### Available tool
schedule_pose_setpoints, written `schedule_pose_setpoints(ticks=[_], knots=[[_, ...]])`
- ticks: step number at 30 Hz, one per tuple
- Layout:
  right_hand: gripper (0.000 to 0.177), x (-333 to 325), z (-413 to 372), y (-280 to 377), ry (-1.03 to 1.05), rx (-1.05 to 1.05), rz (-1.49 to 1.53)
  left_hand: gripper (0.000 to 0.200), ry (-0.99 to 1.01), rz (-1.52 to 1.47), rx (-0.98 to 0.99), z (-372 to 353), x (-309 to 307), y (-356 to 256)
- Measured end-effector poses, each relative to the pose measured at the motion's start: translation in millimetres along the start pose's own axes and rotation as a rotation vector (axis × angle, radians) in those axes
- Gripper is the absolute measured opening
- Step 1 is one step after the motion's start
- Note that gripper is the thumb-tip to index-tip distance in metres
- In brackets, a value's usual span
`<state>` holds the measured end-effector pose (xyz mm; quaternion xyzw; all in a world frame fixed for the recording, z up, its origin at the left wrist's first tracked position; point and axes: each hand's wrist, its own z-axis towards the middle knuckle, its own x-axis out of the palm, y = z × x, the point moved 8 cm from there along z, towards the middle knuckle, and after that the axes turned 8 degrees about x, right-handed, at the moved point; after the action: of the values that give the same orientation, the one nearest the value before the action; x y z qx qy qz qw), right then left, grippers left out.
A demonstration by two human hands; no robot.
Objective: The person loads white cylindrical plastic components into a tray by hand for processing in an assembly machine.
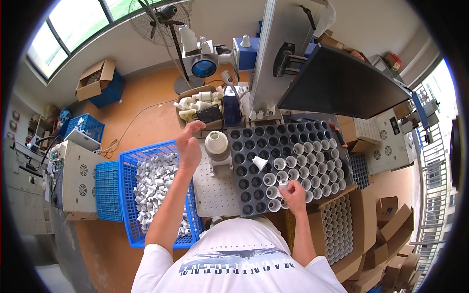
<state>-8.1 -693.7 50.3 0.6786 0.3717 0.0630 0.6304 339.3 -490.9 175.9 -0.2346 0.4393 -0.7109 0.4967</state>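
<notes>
My left hand (189,149) is raised beside a round fixture that carries a cream-white cone-shaped part (216,143). Its fingers are stretched out, with nothing visible in them. At the near side of the black tray (246,196), my right hand (295,196) pinches a small white plastic cup (283,184). Many similar white cups (304,172) stand mouth up in the tray's holes, mostly on its right side. One white bell-shaped cup (260,163) lies tilted on top of the tray, left of the filled holes.
A blue basket (125,202) full of loose white parts is at my left. A perforated metal plate (210,190) lies between basket and tray. Behind stand a lens machine (203,66) and a box of cream parts (183,117). A monitor (342,80) overhangs the tray; a carton (364,229) holds stacked cups.
</notes>
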Motion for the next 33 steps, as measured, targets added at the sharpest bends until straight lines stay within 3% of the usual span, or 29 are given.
schedule_pose_setpoints(ticks=[7,8,11,13,16,19,20,21,23,26,28,29,30,31,33], knots=[[0.021,4.6,18.4,47.9,0.111,-0.003,0.061,0.035,-0.029,-0.035,0.054,7.3,24.3,-13.1],[0.02,11.4,21.4,68.0,0.135,-0.041,0.078,0.033,-0.051,-0.054,0.077,8.6,27.7,-14.8],[0.019,45.1,28.3,134.0,0.2,-0.185,0.175,0.029,0.215,-0.048,-0.131,4.7,53.4,5.5],[0.021,78.9,32.7,174.6,0.229,-0.329,0.293,0.025,0.117,-0.156,-0.077,13.8,40.1,-11.3],[0.029,130.9,31.8,213.7,0.246,-0.494,0.371,0.024,0.006,-0.123,-0.001,20.4,-14.2,-42.8],[0.03,159.5,28.2,216.1,0.153,-0.619,0.263,0.025,-0.26,0.134,-0.026,-2.3,-118.2,-23.5],[0.03,165.6,28.7,211.7,0.124,-0.655,0.235,0.027,-0.25,0.326,-0.107,-17.0,-157.1,-13.2],[0.031,165.9,27.6,213.5,0.083,-0.71,0.216,0.03,-0.379,0.339,0.041,-36.6,-198.6,11.3],[0.029,176.1,31.3,211.2,0.148,-0.531,0.163,0.031,-0.452,0.36,-0.065,-101.8,-273.0,78.6],[0.023,181.3,31.0,207.9,0.11,-0.594,0.139,0.02,-0.609,0.494,-0.47,-261.3,-351.2,197.3],[0.021,178.5,27.7,210.6,0.061,-0.754,0.149,0.021,-0.577,0.699,-0.66,-370.5,-356.6,226.2],[0.021,175.2,28.2,207.2,0.061,-0.734,0.132,0.024,-0.392,0.821,-0.987,-405.8,-338.0,211.5],[0.022,169.0,27.6,202.8,0.065,-0.716,0.114,0.028,-0.432,0.704,-0.922,-469.9,-334.0,227.8],[0.023,161.8,27.5,198.9,0.073,-0.702,0.094,0.036,-0.458,0.655,-1.074,-544.9,-338.4,251.4],[0.025,136.4,29.4,174.2,-0.008,-0.692,-0.061,0.046,-0.527,0.579,-1.399,-627.5,-318.1,216.2]])
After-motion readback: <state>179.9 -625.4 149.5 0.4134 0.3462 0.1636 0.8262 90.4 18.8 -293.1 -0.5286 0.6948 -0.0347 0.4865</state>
